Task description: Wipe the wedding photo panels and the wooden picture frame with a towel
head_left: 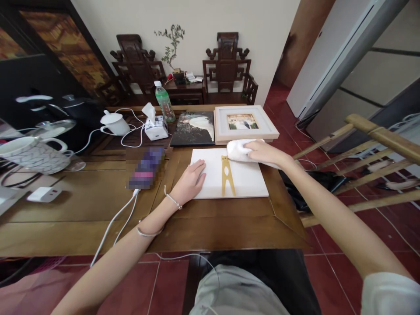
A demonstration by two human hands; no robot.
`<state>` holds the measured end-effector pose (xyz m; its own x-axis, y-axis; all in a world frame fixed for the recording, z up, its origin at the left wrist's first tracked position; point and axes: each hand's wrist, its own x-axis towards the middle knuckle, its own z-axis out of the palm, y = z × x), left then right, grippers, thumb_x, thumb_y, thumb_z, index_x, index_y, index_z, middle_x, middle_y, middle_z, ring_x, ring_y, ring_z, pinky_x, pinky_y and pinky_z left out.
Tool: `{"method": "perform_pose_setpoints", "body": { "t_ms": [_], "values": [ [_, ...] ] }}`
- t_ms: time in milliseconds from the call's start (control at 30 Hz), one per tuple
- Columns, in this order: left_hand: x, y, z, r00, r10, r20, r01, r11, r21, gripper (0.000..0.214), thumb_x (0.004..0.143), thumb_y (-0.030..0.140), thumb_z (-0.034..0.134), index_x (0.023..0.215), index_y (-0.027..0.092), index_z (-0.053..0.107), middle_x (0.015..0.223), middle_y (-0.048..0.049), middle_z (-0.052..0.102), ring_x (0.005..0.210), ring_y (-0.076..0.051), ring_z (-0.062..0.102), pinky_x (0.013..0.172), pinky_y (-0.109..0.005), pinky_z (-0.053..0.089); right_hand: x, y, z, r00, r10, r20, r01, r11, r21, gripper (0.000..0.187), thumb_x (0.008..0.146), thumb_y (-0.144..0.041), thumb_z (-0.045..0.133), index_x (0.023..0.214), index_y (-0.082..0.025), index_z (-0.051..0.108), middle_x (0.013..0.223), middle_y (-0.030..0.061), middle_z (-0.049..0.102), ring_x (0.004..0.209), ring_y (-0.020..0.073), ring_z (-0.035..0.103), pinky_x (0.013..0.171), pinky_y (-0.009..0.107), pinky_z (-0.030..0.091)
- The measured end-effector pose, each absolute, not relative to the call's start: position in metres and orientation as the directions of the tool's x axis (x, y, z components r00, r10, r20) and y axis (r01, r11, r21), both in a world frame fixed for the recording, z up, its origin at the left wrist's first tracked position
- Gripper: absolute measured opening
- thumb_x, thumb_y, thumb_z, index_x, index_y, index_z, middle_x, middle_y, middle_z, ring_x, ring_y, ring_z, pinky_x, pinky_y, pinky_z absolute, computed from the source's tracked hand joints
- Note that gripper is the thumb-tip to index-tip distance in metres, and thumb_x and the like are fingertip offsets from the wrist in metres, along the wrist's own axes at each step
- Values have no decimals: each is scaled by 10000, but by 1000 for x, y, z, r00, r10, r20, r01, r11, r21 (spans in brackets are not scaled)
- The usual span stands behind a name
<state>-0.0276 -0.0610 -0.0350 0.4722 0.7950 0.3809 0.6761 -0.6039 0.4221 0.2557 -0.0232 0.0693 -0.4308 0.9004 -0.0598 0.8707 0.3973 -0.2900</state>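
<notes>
White fluffy cloth (236, 151), centre-right, fills the curled right hand (265, 152); left hand (189, 181) lies flat, fingers straight, on white rectangular board (251, 179).

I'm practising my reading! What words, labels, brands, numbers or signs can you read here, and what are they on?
There are no words I can read.
Green bottle: label too small and blurred to read.
Phone: screen pixelated, unreadable.
White panel: no readable writing, just a gold A-like piece.

Left wrist (169, 208): thin, pale bracelet (173, 201). Left forearm (108, 267): slim silvery bangle (148, 235). Lower right of frame: white short sleeve (387, 293). Bottom centre: pale grey top (236, 291).
</notes>
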Motion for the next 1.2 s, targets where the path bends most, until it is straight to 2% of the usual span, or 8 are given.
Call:
{"method": "perform_pose_setpoints", "body": {
  "t_ms": [133, 233, 400, 500, 633, 800, 1033, 1200],
  "values": [
    [-26, -62, -35, 469, 800, 374, 686, -597, 417, 382, 913, 213, 412, 1259, 131, 554, 1369, -169, 530, 1324, -302, 448, 1096, -544, 352, 258, -78, 63, -437, 896, -83, 874, 400, -277, 225, 674, -91, 407, 772, -179, 590, 852, 84, 647, 823, 237, 577, 715, 309, 398],
    [-25, -62, -35, 458, 805, 378, 686, -590, 425, 381, 908, 208, 419, 1256, 131, 556, 1369, -172, 530, 1325, -306, 445, 1095, -552, 348, 261, -131, 60, -432, 899, -69, 874, 399, -277, 320, 660, -67, 407, 848, -190, 635, 896, 84, 663, 923, 254, 586, 807, 321, 420],
    [-25, -61, -37, 444, 812, 378, 683, -580, 443, 377, 910, 214, 421, 1252, 135, 561, 1370, -170, 529, 1330, -304, 439, 1103, -549, 339, 267, -179, 63, -517, 849, -109, 829, 465, -311, 361, 678, -61, 394, 863, -235, 650, 910, 58, 665, 977, 240, 592, 876, 323, 426],
    [-25, -61, -37, 452, 809, 375, 686, -584, 434, 381, 910, 209, 419, 1253, 120, 557, 1372, -179, 524, 1332, -311, 434, 1100, -552, 341, 268, -164, 66, -494, 858, -138, 843, 434, -319, 330, 673, -74, 407, 846, -219, 648, 883, 64, 667, 906, 240, 597, 817, 322, 442],
    [-25, -61, -35, 459, 807, 373, 687, -588, 427, 379, 908, 199, 417, 1254, 127, 554, 1369, -176, 527, 1329, -310, 439, 1098, -557, 343, 259, -112, 68, -447, 891, -80, 854, 398, -336, 284, 674, -85, 409, 829, -189, 624, 927, 83, 673, 900, 241, 581, 792, 316, 427],
    [-25, -61, -34, 467, 804, 368, 687, -592, 422, 379, 905, 190, 419, 1251, 117, 554, 1371, -180, 525, 1328, -307, 442, 1099, -550, 349, 243, -39, 73, -437, 899, -39, 847, 396, -354, 150, 671, -104, 412, 728, -189, 523, 856, 75, 636, 788, 216, 555, 679, 306, 396],
    [-26, -61, -33, 474, 799, 371, 694, -598, 401, 376, 912, 184, 416, 1253, 104, 550, 1370, -184, 524, 1325, -308, 445, 1097, -550, 355, 208, 17, 94, -496, 846, -195, 821, 383, -423, 163, 570, -123, 475, 720, -187, 485, 840, 48, 578, 752, 195, 514, 604, 287, 355],
    [-27, -61, -33, 477, 791, 383, 688, -607, 397, 377, 922, 206, 413, 1260, 107, 549, 1373, -182, 522, 1323, -300, 449, 1109, -520, 355, 160, 25, 100, -468, 844, -263, 836, 325, -443, 172, 571, -112, 491, 730, -178, 490, 799, 38, 554, 723, 180, 499, 574, 282, 319]
  ]
}}
